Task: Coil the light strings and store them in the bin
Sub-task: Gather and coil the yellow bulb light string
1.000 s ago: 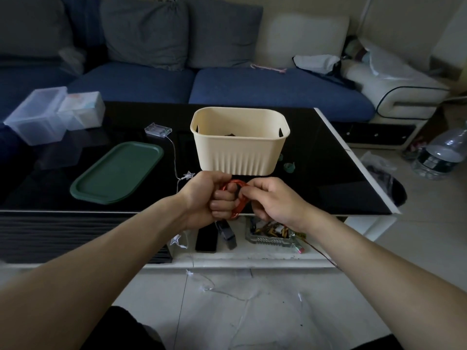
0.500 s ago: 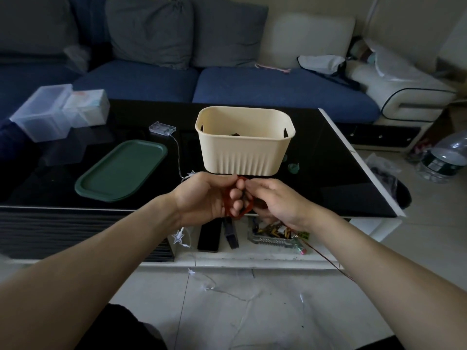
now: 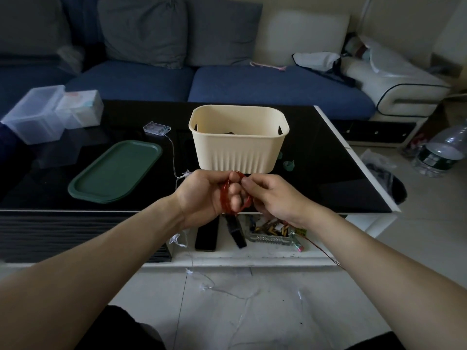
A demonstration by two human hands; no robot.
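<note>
Left hand [image 3: 202,195] curled in grip, right hand [image 3: 274,195] apparently pinching, forearms extended

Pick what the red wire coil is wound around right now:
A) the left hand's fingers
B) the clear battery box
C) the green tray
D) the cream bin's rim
A: the red wire coil loops round the fingers of the left hand, while the right hand pinches its strand.

This is a home living room. A blue sofa [image 3: 252,89] with grey cushions [image 3: 141,29] runs along the back, joined at the right by a cream armrest [image 3: 394,84] with clothing dropped on it. In front stands a low, glossy black coffee table [image 3: 328,160] whose open shelf holds remote controls [image 3: 206,236] and snack wrappers. The floor [image 3: 252,311] is pale tile, with a water bottle [image 3: 442,152] standing on it.
</note>
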